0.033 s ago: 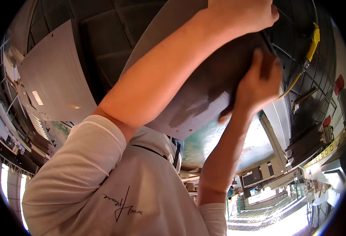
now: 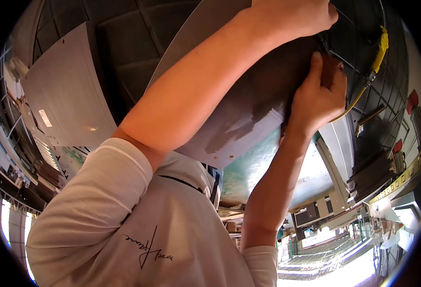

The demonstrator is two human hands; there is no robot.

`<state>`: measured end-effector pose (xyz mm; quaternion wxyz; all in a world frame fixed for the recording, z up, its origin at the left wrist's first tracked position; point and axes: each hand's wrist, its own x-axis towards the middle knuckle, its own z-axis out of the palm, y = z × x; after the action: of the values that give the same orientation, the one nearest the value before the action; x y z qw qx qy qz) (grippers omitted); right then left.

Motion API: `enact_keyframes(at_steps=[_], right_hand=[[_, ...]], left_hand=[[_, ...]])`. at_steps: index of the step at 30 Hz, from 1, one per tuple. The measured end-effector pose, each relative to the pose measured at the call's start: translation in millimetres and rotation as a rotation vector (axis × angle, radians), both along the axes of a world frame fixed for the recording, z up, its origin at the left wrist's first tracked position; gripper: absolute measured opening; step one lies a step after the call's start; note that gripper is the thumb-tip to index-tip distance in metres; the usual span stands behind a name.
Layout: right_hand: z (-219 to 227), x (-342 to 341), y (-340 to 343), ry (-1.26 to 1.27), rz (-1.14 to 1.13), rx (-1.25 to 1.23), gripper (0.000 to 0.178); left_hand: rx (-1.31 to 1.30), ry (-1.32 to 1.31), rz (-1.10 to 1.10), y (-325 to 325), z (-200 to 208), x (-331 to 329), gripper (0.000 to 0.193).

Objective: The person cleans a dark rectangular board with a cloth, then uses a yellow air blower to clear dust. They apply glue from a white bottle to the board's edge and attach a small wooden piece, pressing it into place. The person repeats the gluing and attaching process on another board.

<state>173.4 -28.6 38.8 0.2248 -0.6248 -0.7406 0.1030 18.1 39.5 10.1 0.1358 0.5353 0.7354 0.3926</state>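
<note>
A large, thin grey panel (image 2: 249, 129) lies in front of me, with a darker smeared patch on its face and small holes near its lower edge. My left arm crosses over it. At the panel's upper right, my left hand (image 2: 311, 16) is closed with its fingers curled; what they hold is hidden. Lower down, my right hand (image 2: 318, 100) grips the panel's right edge. Its thumb points up along the face, and the fingers are bent, partly out of sight.
Another grey panel (image 2: 67, 91) stands to the left. A yellow air gun (image 2: 379, 50) on a yellow hose is at the right over dark tiled flooring. Below the panel's edge is a glossy green and white surface (image 2: 253, 162). Shelving and frames fill the lower right.
My right hand has moved slightly up and right and is now sharp, where before it was blurred. The left hand and the panel have barely shifted.
</note>
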Motion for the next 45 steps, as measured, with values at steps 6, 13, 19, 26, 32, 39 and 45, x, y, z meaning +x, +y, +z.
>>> enact_keyframes(at_steps=[6,13,19,26,32,39,45], right_hand=[[-12,11,-13,0.074,0.071,0.080,0.026],[-13,13,-37,0.138,0.082,0.107,0.027],[-11,2,7,0.032,0.049,0.091,0.025],[-1,-5,26,-0.056,0.039,0.035,0.023],[-15,21,-15,0.048,0.075,0.104,0.026],[-12,26,-23,0.049,0.041,0.036,0.025],[-4,7,21,0.021,0.073,0.024,0.029]], left_hand=[[-0.072,0.011,-0.021,1,6,4,0.028],[-0.008,-0.014,0.031,-4,6,0,0.028],[-0.012,-0.035,0.017,2,2,1,0.029],[0.031,0.032,0.027,-1,-4,3,0.029],[-0.030,0.009,-0.003,3,4,1,0.029],[0.011,-0.007,0.011,1,1,-2,0.028],[0.072,-0.020,0.027,0,-3,-1,0.030]])
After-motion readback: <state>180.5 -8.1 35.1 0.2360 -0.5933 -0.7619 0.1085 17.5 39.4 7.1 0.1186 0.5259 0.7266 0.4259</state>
